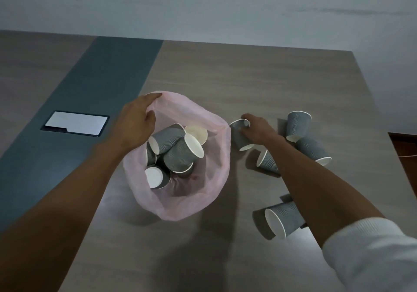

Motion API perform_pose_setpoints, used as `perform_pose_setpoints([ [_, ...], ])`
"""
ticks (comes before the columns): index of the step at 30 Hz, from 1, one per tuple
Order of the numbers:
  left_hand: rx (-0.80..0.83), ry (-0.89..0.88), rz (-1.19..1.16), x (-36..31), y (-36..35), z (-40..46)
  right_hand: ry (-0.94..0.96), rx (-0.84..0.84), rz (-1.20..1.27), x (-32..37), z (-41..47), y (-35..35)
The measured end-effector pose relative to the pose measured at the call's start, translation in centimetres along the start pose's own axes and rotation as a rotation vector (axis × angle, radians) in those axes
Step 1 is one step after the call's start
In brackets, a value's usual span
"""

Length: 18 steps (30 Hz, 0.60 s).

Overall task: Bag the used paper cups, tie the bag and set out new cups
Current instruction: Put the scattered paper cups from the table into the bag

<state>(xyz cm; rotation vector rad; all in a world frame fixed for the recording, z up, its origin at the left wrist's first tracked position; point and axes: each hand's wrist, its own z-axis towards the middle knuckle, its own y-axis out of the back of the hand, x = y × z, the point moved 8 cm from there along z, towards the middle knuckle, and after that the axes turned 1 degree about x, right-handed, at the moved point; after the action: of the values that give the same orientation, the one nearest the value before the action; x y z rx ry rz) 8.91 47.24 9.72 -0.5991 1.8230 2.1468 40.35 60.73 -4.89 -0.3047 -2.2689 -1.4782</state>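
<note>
A wide wooden desk (259,84) with a dark grey strip (97,84) down its left part carries everything; a white rectangular panel (75,123) is set into that strip. Near the middle of the desk a pink plastic bag (191,201) is stood open, and several grey ribbed paper cups (178,154) are already piled inside it, lying on their sides. The far rim of the bag is pinched by the left hand (135,120), thumb and fingers curled over the thin film, so that the mouth is kept wide. Just right of the bag, the right hand (257,129) is closed round one tipped cup (239,137), with the fingers wrapped over its base end. Four more cups are left on the desk to the right: one at the far side (296,124), one (312,148) just beside it, one partly hidden under the forearm (267,162), and one nearer the body (282,218).

Bagging appears to be about half done. The step would be done well if the held cup were lifted over the right rim and dropped low into the bag, not thrown, since the film is light and could fold inward. The rim should be kept raised by the left hand until the last cup is in.
</note>
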Motion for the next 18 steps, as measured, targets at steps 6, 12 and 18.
perform_pose_setpoints([
  [6,0.009,0.017,-0.011,-0.7,0.0,-0.1,-0.001,-0.261,0.233,-0.1,-1.2,2.4],
  [12,0.017,0.064,-0.045,-1.4,0.2,-0.5,0.417,-0.517,0.569,7.0,-11.1,7.1],
  [18,0.036,0.122,-0.057,-1.6,0.4,-1.5,0.572,0.088,0.554,12.8,-17.9,1.3],
])
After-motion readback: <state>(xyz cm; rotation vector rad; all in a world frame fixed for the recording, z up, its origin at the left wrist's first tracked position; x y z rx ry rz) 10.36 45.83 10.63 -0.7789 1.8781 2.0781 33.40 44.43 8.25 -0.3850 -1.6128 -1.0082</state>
